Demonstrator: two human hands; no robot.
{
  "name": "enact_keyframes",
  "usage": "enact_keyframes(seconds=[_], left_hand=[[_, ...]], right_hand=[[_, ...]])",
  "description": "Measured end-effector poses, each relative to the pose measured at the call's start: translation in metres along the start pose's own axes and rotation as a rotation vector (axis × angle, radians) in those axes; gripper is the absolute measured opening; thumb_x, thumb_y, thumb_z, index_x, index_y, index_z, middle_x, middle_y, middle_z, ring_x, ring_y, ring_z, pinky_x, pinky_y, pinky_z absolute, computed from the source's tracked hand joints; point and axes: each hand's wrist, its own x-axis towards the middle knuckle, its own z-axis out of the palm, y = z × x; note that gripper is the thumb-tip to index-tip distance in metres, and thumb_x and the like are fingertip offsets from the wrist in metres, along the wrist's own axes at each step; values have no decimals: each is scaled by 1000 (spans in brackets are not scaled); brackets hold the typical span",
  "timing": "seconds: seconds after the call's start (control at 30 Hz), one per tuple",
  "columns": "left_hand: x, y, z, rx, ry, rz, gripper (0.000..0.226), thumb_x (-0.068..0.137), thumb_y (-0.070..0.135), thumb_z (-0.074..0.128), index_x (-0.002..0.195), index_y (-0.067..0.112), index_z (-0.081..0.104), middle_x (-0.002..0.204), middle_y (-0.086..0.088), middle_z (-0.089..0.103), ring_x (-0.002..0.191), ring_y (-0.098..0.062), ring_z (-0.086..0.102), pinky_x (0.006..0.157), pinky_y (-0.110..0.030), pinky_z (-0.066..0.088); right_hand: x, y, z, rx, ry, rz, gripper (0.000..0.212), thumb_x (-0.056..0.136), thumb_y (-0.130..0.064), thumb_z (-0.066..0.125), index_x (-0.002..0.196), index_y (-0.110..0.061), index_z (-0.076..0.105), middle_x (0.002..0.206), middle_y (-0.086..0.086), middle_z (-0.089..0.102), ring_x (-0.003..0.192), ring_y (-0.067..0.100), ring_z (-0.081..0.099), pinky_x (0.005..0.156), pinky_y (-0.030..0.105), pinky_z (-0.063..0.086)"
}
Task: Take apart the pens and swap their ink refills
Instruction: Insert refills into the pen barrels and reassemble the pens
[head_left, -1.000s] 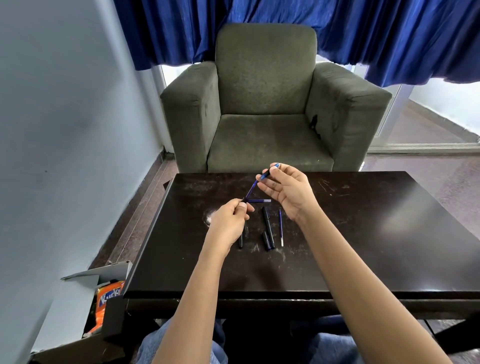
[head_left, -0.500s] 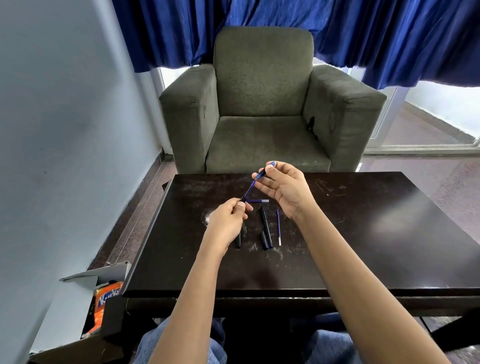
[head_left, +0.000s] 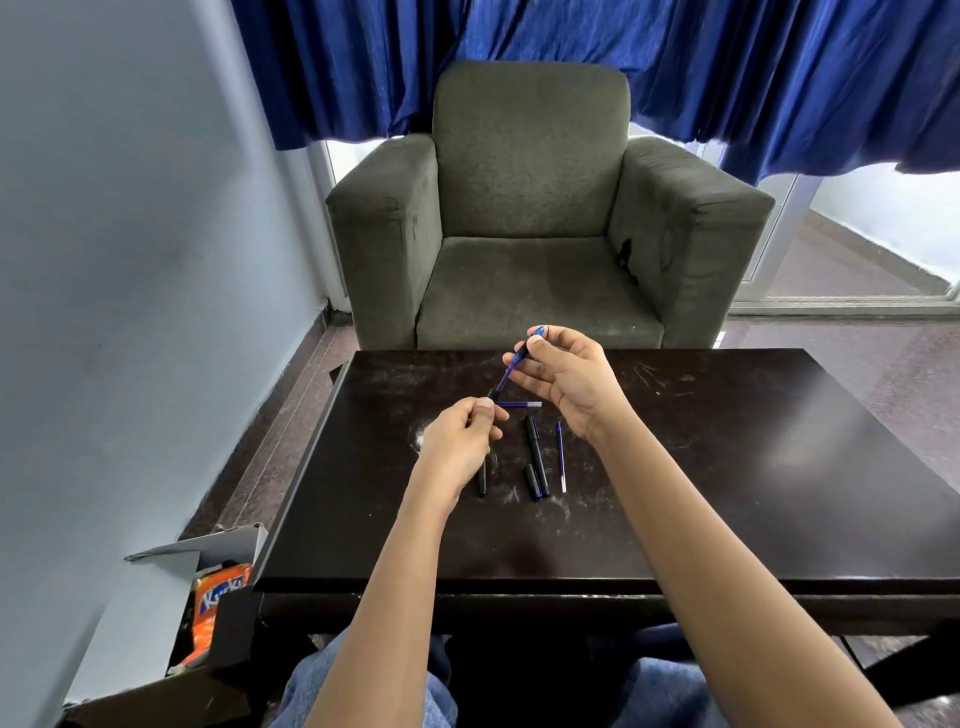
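Observation:
My right hand (head_left: 569, 379) holds a blue pen barrel (head_left: 511, 366) slanted above the dark table (head_left: 727, 467), thumb and fingers pinching its upper end. My left hand (head_left: 457, 441) pinches the barrel's lower tip. Just behind that tip, a blue refill (head_left: 522, 404) lies flat on the table. A long black pen body (head_left: 536, 452), a short black piece (head_left: 532, 480) and a thin blue refill with a white end (head_left: 561, 462) lie side by side between my wrists. Another black part (head_left: 482, 480) pokes out from under my left hand.
A grey-green armchair (head_left: 530, 218) stands right behind the table, with blue curtains above it. An open cardboard box with an orange packet (head_left: 213, 608) sits on the floor at the table's left front corner. A pale wall runs along the left.
Both hands stay on the blue barrel in nearly the same pose; the view has shifted slightly. The parts on the table have not moved.

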Motion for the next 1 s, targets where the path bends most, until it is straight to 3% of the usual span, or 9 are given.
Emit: enact_keyframes(seconds=[0.2,0.43,0.6,0.7,0.87,1.0], left_hand=[[3,2,0,-29,80,45,41,100,42,37,80,24,68,73,9,61,69,-7,53,75,-31,46],[8,-5,0,-34,38,28,40,100,37,38,84,22,71,71,10,61,66,-4,53,74,-28,43],[11,-5,3,26,29,62,30,99,32,43,89,21,68,76,9,64,74,-8,57,81,-31,49],[13,-3,4,3,56,73,26,100,34,41,94,21,63,76,8,63,74,-11,57,75,-32,49],[18,-3,6,27,35,21,45,102,40,29,88,21,68,72,8,61,68,-7,52,70,-28,39],[17,-9,5,102,50,107,25,97,32,47,91,21,68,76,10,61,71,-6,54,64,-20,41]], right_hand=[[-3,1,5,-46,-25,32,10,96,-1,50,103,-4,56,88,10,65,78,20,71,69,30,60],[-12,16,2,-46,-1,39,11,96,0,50,103,-4,57,88,9,66,77,18,70,65,27,59],[-12,24,-3,-23,5,10,11,95,0,51,101,-5,57,90,10,66,79,19,70,73,31,60],[-10,22,2,-52,-3,-38,14,93,1,54,105,-4,57,91,11,67,83,22,68,79,36,58],[-11,28,0,-97,31,-50,13,89,1,60,100,-6,59,93,15,66,86,25,66,81,36,56],[-11,31,-7,-92,52,-5,14,87,0,64,99,-5,59,93,18,64,85,26,66,78,32,58]])
